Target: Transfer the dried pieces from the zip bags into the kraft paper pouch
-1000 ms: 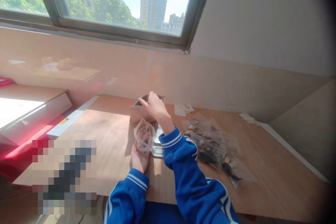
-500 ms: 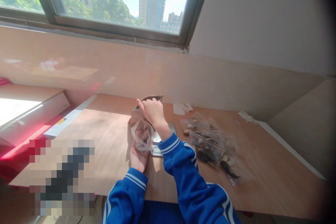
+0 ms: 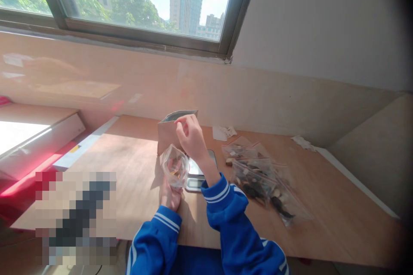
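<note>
My left hand (image 3: 171, 196) is closed around the lower part of a clear plastic bag (image 3: 175, 166), whose mouth gapes upward. A few small pieces show inside it, too unclear to name. Behind this bag, a brown paper pouch (image 3: 168, 135) with a silvery lining stands upright with its top open. My right hand (image 3: 191, 136) hovers in front of the pouch's right side, its fingers curled together. Whatever those fingers hold, if anything, cannot be made out. A small kitchen scale (image 3: 193, 184) lies on the table, partly covered by my right forearm.
Several zip bags (image 3: 254, 176) of dark and pale pieces lie to the right of the scale. Crumpled white paper (image 3: 228, 132) rests near the wall, with another scrap (image 3: 304, 143) farther right. The wooden table (image 3: 335, 206) reaches the wall below a window.
My right hand has drawn back from the pouch's mouth, slightly down and right, with its fingers curled. The pouch stands more upright, its opening more visible. The left hand keeps its place.
</note>
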Demonstrator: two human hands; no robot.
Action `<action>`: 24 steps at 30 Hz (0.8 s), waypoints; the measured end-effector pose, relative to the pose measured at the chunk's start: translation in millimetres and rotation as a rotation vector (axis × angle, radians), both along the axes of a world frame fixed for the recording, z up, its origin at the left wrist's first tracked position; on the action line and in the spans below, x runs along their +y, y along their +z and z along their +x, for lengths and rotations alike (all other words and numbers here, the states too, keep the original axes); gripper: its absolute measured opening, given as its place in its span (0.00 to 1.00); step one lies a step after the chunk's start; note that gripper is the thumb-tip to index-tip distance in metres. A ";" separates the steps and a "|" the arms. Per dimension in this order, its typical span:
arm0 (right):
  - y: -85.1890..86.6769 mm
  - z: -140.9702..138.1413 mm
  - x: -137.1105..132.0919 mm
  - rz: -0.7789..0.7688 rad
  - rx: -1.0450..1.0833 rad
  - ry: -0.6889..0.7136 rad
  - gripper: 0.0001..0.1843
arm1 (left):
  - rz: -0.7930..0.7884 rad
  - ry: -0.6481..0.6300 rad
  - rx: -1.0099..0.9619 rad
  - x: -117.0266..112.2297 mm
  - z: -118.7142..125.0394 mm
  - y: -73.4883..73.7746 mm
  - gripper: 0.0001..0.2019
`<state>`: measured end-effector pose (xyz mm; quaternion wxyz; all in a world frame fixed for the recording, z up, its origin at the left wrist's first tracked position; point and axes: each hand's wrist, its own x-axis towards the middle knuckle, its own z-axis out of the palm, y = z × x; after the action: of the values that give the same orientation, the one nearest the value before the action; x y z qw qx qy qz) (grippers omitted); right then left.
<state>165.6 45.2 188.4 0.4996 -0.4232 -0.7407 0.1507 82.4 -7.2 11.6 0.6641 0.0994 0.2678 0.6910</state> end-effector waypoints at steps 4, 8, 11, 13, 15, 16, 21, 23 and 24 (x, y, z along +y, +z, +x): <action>-21.0 20.0 -17.3 -0.399 -0.271 0.346 0.10 | -0.059 0.015 0.045 -1.3 2.1 0.9 0.23; -54.1 23.3 -20.3 -0.478 -0.582 0.409 0.13 | -0.114 0.041 0.021 -2.6 4.8 4.0 0.22; -70.7 20.6 -19.6 -0.442 -0.646 0.392 0.07 | -0.011 -0.008 0.006 -5.1 6.2 7.4 0.23; -78.0 20.7 -19.3 -0.411 -0.662 0.432 0.04 | 0.032 -0.040 0.018 -6.7 6.9 9.5 0.24; -85.2 22.8 -18.8 -0.384 -0.654 0.454 0.05 | 0.036 -0.058 0.038 -7.8 7.3 10.9 0.24; -89.2 24.2 -18.3 -0.385 -0.646 0.456 0.07 | 0.031 -0.059 0.046 -8.0 7.4 11.2 0.24; -107.1 23.7 -16.1 -0.433 -0.631 0.433 0.15 | 0.044 -0.078 0.092 -6.9 7.3 6.5 0.21; -109.2 17.9 -16.4 -0.448 -0.633 0.408 0.12 | 0.040 -0.076 0.125 -5.8 7.3 2.5 0.20; -109.2 14.3 -16.7 -0.446 -0.629 0.396 0.12 | 0.032 -0.067 0.131 -5.3 7.3 0.8 0.20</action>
<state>179.9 28.5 79.2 0.1073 -0.3960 -0.8731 0.2635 89.7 -12.6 12.4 0.6663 0.1640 0.2961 0.6644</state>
